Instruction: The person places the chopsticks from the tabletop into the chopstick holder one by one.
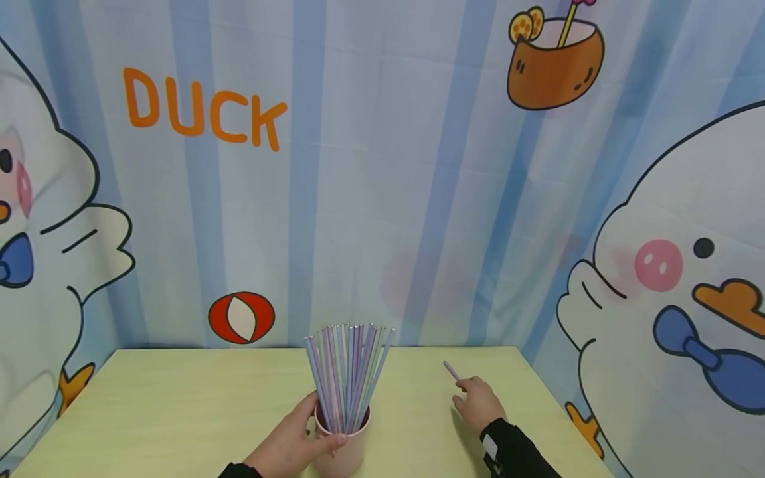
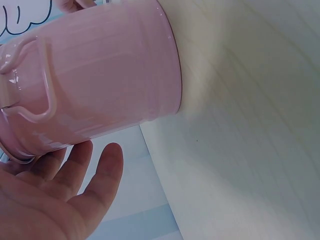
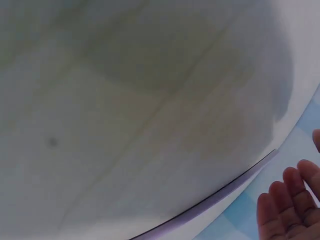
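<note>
A pink cup with a looped handle stands on the table at the front middle. Many pastel straws, purple, pink, blue and clear, fan out above its rim. My left hand holds the cup, thumb across its front and fingers round its left and far side. Farther right, my right hand hovers low over the table beside a single purple straw. In the right wrist view this straw runs along the tabletop, and the fingers lie relaxed beside its tip.
The pale yellow table ends at a back edge against a light blue striped curtain. Duck figures are printed on the curtain at both sides.
</note>
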`<state>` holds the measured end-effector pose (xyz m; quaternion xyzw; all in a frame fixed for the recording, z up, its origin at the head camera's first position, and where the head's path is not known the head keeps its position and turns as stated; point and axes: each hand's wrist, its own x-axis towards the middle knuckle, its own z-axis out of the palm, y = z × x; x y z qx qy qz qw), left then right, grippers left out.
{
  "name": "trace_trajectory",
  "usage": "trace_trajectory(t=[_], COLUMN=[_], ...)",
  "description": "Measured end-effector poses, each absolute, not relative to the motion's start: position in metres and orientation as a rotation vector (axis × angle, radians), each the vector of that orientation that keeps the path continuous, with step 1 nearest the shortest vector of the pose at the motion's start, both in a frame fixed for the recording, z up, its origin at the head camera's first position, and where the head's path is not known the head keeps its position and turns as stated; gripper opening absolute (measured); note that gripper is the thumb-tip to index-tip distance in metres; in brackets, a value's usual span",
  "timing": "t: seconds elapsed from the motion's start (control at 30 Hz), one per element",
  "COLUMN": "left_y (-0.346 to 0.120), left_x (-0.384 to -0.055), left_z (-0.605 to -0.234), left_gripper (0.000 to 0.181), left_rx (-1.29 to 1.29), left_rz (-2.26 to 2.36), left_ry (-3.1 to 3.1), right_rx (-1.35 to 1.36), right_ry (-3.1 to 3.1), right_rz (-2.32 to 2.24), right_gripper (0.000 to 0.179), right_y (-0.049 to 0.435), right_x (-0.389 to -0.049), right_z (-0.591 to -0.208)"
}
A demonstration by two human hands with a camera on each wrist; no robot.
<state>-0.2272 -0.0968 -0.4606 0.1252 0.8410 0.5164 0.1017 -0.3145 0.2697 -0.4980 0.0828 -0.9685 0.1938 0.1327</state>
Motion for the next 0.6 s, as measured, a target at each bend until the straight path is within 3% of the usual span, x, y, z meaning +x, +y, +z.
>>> trace_trajectory(t=[0.6], left_y=[-0.097], left_x=[-0.226], left_z=[-0.459], left_gripper=[0.098], left_rx=[0.389], left_rz=[1.519], left_ry=[2.495], right_rx=[0.146], right_ry=[-2.903], right_rz=[0.210], right_gripper=[0.027], right_y=[0.285], right_x=[-0.311], right_z=[-0.504])
